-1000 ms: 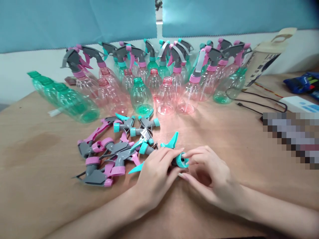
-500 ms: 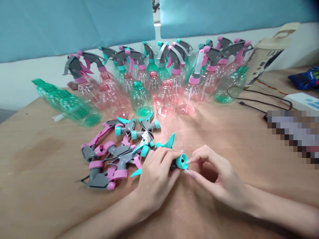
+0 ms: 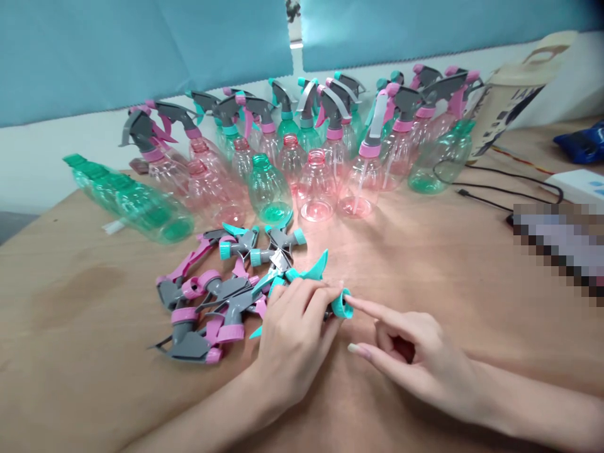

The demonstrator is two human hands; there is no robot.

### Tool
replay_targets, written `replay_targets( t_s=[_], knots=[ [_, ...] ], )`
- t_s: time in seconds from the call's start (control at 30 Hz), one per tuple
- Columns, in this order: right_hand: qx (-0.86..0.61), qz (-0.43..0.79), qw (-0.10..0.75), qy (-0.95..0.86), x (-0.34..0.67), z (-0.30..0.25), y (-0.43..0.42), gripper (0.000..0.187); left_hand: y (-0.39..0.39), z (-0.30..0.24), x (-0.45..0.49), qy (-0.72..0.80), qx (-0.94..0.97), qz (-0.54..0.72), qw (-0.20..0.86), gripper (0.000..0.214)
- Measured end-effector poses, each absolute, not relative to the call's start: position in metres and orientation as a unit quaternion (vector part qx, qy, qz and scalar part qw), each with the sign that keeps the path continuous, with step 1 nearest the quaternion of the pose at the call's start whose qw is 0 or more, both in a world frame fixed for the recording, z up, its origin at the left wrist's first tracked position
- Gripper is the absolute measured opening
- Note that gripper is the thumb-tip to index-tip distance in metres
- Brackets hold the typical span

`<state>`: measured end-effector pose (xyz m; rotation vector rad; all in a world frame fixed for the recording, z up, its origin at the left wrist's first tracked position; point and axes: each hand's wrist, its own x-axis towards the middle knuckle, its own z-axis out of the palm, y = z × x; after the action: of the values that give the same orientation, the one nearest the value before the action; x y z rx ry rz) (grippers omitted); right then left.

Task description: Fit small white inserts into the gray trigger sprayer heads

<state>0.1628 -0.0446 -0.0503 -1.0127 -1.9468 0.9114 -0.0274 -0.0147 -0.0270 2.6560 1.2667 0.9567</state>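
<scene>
My left hand [image 3: 295, 333] is closed round a grey spray head with a teal screw cap [image 3: 340, 304] and a teal trigger, holding it low over the brown table [image 3: 448, 251]. My right hand [image 3: 409, 357] is beside it with the forefinger stretched out, its tip touching the teal cap; thumb extended, the other fingers curled, nothing held. A pile of loose spray heads [image 3: 221, 289], pink and teal on grey, lies just left of my left hand.
Many pink and green clear bottles [image 3: 315, 185] stand at the back, several with spray heads fitted. A stack of green bottles [image 3: 132, 201] lies on its side at the left. Black cables [image 3: 495, 189], a white box [image 3: 576, 185] and a paper bag [image 3: 509, 104] are at the right.
My right hand has drawn back from pinching at the teal cap and now only its forefinger touches it. The left hand has turned the spray head slightly.
</scene>
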Motion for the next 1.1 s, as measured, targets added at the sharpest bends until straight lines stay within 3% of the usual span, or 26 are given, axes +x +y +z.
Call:
replay_targets(
  t_s=[0.2,0.37,0.7,1.1],
  knots=[
    [-0.437,0.432,0.342,-0.711,0.162,-0.043,-0.046,0.047,-0.015,-0.031,-0.026,0.402,0.86,0.314,0.021,0.021],
    [-0.417,0.479,0.352,-0.688,0.163,-0.037,-0.042,0.048,-0.014,-0.035,-0.026,0.387,0.855,0.335,0.084,0.028],
    [-0.377,0.455,0.387,-0.708,0.163,-0.039,-0.036,0.035,-0.018,-0.028,-0.022,0.403,0.826,0.335,0.209,0.021],
    [-0.372,0.426,0.381,-0.731,0.164,-0.05,-0.038,0.043,-0.019,-0.027,-0.019,0.413,0.835,0.303,0.2,0.025]
  ],
)
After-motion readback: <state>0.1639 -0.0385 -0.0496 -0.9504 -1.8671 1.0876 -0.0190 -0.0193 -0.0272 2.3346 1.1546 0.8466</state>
